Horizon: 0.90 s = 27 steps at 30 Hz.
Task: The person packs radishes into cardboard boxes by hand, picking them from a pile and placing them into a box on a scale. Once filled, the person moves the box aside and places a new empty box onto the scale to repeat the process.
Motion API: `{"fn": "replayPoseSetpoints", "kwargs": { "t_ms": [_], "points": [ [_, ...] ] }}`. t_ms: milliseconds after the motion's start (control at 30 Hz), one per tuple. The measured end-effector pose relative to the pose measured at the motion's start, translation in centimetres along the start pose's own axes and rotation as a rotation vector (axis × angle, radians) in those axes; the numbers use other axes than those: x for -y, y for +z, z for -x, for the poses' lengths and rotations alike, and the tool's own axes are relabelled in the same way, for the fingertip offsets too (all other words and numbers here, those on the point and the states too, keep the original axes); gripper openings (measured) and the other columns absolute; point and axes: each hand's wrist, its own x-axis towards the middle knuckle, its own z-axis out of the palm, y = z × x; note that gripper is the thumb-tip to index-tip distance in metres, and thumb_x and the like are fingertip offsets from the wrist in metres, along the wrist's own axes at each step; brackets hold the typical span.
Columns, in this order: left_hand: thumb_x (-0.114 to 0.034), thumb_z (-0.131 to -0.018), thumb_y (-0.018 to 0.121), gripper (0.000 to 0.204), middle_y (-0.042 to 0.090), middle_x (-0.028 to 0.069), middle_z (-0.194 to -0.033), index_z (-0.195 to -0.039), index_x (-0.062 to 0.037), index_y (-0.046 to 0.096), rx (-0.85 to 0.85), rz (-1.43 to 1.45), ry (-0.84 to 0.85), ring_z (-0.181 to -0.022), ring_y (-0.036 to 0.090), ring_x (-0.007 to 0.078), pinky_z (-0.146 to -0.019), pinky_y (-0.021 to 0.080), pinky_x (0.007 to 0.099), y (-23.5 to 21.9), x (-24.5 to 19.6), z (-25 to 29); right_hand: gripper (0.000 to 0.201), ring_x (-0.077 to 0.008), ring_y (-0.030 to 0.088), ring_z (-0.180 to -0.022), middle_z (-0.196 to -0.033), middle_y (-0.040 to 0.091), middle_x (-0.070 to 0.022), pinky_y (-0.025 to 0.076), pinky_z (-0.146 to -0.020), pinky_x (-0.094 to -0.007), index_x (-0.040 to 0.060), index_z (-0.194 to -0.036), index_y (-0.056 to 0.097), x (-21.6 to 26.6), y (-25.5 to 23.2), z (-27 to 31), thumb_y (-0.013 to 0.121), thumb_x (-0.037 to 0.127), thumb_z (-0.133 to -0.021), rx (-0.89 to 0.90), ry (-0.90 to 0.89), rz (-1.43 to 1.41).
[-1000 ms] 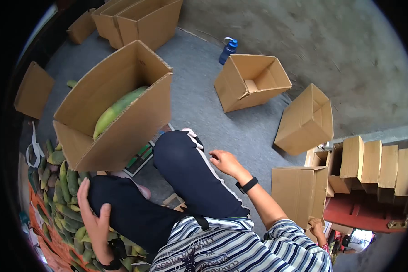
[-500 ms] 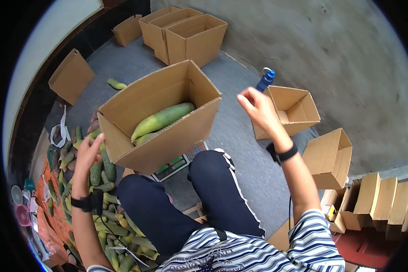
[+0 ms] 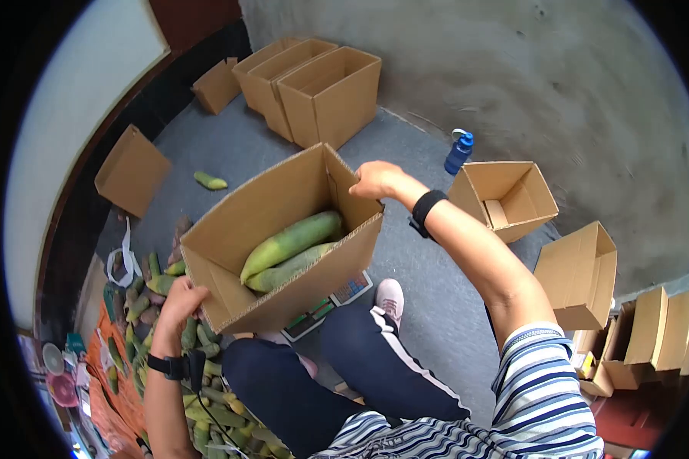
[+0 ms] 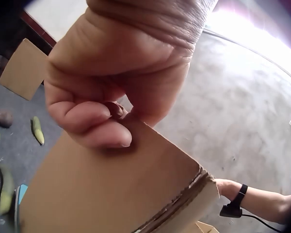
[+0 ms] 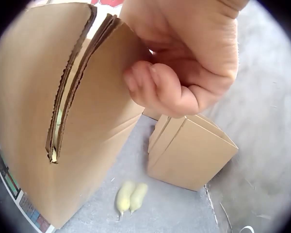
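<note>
A tall open cardboard box (image 3: 314, 287) stands in front of my knees over a digital scale (image 3: 351, 291). Inside it lie two long green radish-like vegetables (image 3: 292, 243), yellower toward one end. My left hand (image 3: 181, 303) grips the top edge of the box's left end; in the left wrist view its curled fingers (image 4: 104, 133) press the cardboard's face. At the opposite end my right hand (image 3: 377, 180) pinches the top edge, fingers bent over it in the right wrist view, beside a split corner (image 5: 63, 111).
A heap of similar vegetables (image 3: 210, 417) lies left of my legs by an orange sheet (image 3: 107, 382). Open boxes (image 3: 337, 92) stand at the back, others (image 3: 505, 203) along the wall at right. A blue bottle (image 3: 459, 153) and a loose vegetable (image 3: 210, 181) are on the floor.
Both hands came up from near my knees: the left took the box's left edge, then the right reached across and took the right edge. The camera view shifted too, showing both vegetables more fully.
</note>
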Motion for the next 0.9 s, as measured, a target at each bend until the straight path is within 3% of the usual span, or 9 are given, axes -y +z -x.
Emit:
{"fn": "replayPoseSetpoints", "kwargs": {
  "t_ms": [67,200,433,567,633,667,700,800,900],
  "points": [
    [-0.009,-0.077,0.055,0.014,0.060,0.0041,-0.061,-0.081,0.0011,0.064,0.002,0.008,0.020,-0.041,0.051,0.0107,-0.036,0.038,0.0242,0.5,-0.3,0.5,0.040,-0.0322,0.065,-0.099,-0.102,0.068,-0.0181,0.050,-0.086,-0.0404,0.0058,-0.102,0.070,-1.5,1.3,-0.1,0.058,0.036,-0.078,-0.084,-0.007,-0.034],
    [-0.008,-0.078,0.054,0.015,0.060,0.0028,-0.064,-0.084,0.0006,0.064,-0.006,0.026,0.155,-0.044,0.051,0.0092,-0.038,0.039,0.0240,1.9,-1.4,1.2,0.036,-0.0334,0.063,-0.102,-0.105,0.068,-0.0176,0.050,-0.087,-0.0409,0.0052,-0.103,0.069,-3.7,1.1,4.8,0.056,0.025,-0.076,-0.145,-0.005,-0.044],
    [-0.007,-0.076,0.051,0.019,0.060,-0.0007,-0.067,-0.089,-0.0005,0.063,0.267,-0.142,0.341,-0.049,0.052,0.0053,-0.041,0.037,0.0207,8.7,-13.7,4.7,0.037,-0.0346,0.066,-0.079,-0.084,0.067,-0.0222,0.050,-0.072,-0.0427,-0.0008,-0.094,0.066,-15.5,4.2,21.3,0.060,0.034,-0.082,-0.433,-0.070,-0.374],
    [-0.005,-0.078,0.049,0.019,0.058,0.0015,-0.069,-0.091,0.0048,0.059,0.496,-0.372,0.511,-0.055,0.054,0.0084,-0.046,0.043,0.0253,17.3,-17.9,6.2,0.033,-0.0144,0.063,-0.077,-0.085,0.070,-0.0107,0.050,-0.071,-0.0318,-0.0005,-0.104,0.065,-19.7,12.2,34.7,0.061,0.028,-0.088,-0.459,0.272,-0.752],
    [-0.009,-0.074,0.055,0.022,0.064,0.0243,-0.081,-0.087,0.0068,0.061,0.527,-0.568,0.654,-0.077,0.065,0.0366,-0.070,0.051,0.0444,22.3,-19.1,7.7,0.033,-0.0159,0.064,-0.082,-0.091,0.070,-0.0109,0.050,-0.076,-0.0327,-0.0006,-0.108,0.065,-20.8,16.2,41.0,0.060,0.027,-0.089,-0.453,0.453,-0.662],
    [-0.010,-0.075,0.055,0.020,0.063,0.0217,-0.076,-0.084,0.0072,0.057,0.480,-0.664,0.852,-0.070,0.064,0.0320,-0.063,0.050,0.0412,25.8,-17.1,6.4,0.034,-0.0152,0.064,-0.085,-0.094,0.071,-0.0103,0.050,-0.077,-0.0324,-0.0011,-0.109,0.064,-20.3,18.1,43.7,0.060,0.026,-0.090,-0.563,0.469,-0.707],
    [-0.014,-0.075,0.059,0.024,0.063,0.0271,-0.086,-0.087,0.0072,0.059,0.532,-0.668,0.857,-0.083,0.063,0.0415,-0.072,0.050,0.0459,28.6,-17.0,7.6,0.033,-0.0136,0.063,-0.086,-0.095,0.071,-0.0090,0.050,-0.078,-0.0315,-0.0020,-0.110,0.064,-21.7,20.8,46.7,0.060,0.024,-0.090,-0.514,0.630,-0.767],
    [-0.017,-0.076,0.059,0.022,0.063,0.0273,-0.084,-0.081,0.0042,0.062,0.731,-0.699,0.899,-0.085,0.063,0.0424,-0.077,0.050,0.0489,37.4,-14.1,10.1,0.029,-0.0125,0.061,-0.079,-0.090,0.069,-0.0050,0.050,-0.073,-0.0303,-0.0029,-0.105,0.065,-24.0,27.5,55.4,0.062,0.021,-0.089,-0.634,0.835,-0.818],
    [-0.014,-0.081,0.053,0.019,0.062,0.0278,-0.082,-0.087,0.0039,0.058,0.946,-0.632,1.078,-0.083,0.062,0.0435,-0.073,0.049,0.0496,37.2,-17.1,14.9,0.030,-0.0160,0.062,-0.074,-0.087,0.068,-0.0053,0.050,-0.067,-0.0312,-0.0047,-0.102,0.065,-23.4,30.5,60.7,0.064,0.021,-0.086,-0.533,1.043,-0.548]
  ]
}}
